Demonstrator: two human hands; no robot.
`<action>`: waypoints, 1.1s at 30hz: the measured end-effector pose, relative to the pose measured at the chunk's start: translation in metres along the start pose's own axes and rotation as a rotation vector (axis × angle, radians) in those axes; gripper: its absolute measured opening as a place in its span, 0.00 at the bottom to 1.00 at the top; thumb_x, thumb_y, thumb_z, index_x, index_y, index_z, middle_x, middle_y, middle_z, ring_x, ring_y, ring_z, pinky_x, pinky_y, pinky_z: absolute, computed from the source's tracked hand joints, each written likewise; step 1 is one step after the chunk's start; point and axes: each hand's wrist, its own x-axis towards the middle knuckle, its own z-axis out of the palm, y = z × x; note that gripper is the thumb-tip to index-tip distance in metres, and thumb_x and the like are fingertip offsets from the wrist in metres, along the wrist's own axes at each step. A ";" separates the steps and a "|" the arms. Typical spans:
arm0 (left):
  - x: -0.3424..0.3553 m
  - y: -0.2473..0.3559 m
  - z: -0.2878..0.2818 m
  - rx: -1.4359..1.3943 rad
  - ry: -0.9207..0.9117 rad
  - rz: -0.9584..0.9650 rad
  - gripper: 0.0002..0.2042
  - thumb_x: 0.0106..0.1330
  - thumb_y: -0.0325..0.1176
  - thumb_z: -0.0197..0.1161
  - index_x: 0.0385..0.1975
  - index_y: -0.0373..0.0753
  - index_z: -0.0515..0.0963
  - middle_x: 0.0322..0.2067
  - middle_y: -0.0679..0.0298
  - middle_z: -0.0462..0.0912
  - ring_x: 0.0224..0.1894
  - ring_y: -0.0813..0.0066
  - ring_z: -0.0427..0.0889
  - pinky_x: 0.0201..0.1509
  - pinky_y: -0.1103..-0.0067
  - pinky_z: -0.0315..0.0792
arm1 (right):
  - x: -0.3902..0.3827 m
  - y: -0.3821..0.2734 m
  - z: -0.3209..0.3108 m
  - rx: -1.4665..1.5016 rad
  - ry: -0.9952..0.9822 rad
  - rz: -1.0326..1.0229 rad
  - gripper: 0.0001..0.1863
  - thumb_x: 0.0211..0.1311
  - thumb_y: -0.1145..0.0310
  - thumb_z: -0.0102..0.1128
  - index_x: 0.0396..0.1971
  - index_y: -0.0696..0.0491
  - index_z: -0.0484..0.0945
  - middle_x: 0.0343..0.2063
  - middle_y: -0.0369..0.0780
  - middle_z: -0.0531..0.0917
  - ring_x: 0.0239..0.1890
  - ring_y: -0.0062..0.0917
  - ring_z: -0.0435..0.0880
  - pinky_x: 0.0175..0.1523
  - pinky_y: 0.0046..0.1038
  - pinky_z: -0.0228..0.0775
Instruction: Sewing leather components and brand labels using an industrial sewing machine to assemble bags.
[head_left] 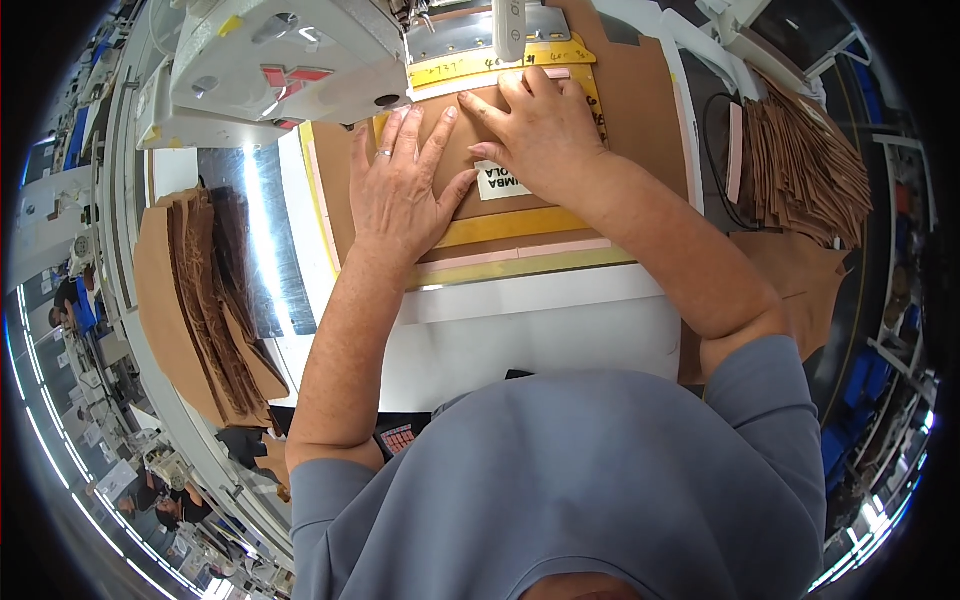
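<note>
A flat brown panel (465,215), leather-like, lies in a yellow-edged template (510,228) in front of me. My left hand (400,190) rests palm down on the panel's left part, fingers spread, a ring on one finger. To the right, my right hand (550,130) presses its fingertips near the panel's far edge, fingers apart and slightly bent. Its thumb is just above a white printed label (500,182) on the panel. Beyond the fingertips runs a yellow bar (450,68) with handwritten marks, next to a metal plate (470,35).
A white sewing machine head (290,75) overhangs the far left, close to my left fingertips. Folded brown pieces (200,300) are stacked at the left; a thick fanned bundle of brown pieces (805,170) sits at the right. A black cable (708,150) loops beside that bundle.
</note>
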 end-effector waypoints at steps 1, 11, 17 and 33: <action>0.002 0.001 -0.003 0.007 0.000 0.008 0.33 0.73 0.63 0.53 0.71 0.49 0.71 0.69 0.57 0.73 0.74 0.65 0.68 0.77 0.52 0.50 | 0.000 0.000 0.000 0.001 0.000 0.000 0.30 0.64 0.39 0.62 0.64 0.32 0.79 0.46 0.33 0.81 0.53 0.28 0.72 0.51 0.37 0.69; 0.003 -0.006 -0.004 0.035 -0.039 0.059 0.37 0.72 0.61 0.56 0.66 0.32 0.73 0.66 0.53 0.77 0.72 0.65 0.71 0.75 0.60 0.56 | 0.000 -0.001 0.002 0.068 -0.055 -0.003 0.30 0.67 0.39 0.59 0.64 0.38 0.77 0.49 0.34 0.79 0.56 0.28 0.72 0.54 0.45 0.68; 0.004 -0.006 -0.005 0.025 -0.029 0.076 0.37 0.71 0.61 0.57 0.64 0.31 0.73 0.64 0.53 0.78 0.71 0.63 0.72 0.73 0.60 0.59 | 0.000 -0.001 0.000 0.063 -0.047 -0.011 0.31 0.67 0.39 0.59 0.65 0.38 0.77 0.49 0.34 0.79 0.56 0.28 0.73 0.55 0.45 0.68; 0.004 -0.015 -0.006 0.048 -0.015 0.071 0.35 0.72 0.59 0.57 0.62 0.29 0.75 0.63 0.53 0.78 0.70 0.62 0.71 0.77 0.61 0.55 | 0.006 -0.007 -0.002 0.067 -0.005 -0.008 0.31 0.63 0.40 0.64 0.63 0.37 0.79 0.45 0.35 0.82 0.50 0.30 0.78 0.52 0.37 0.70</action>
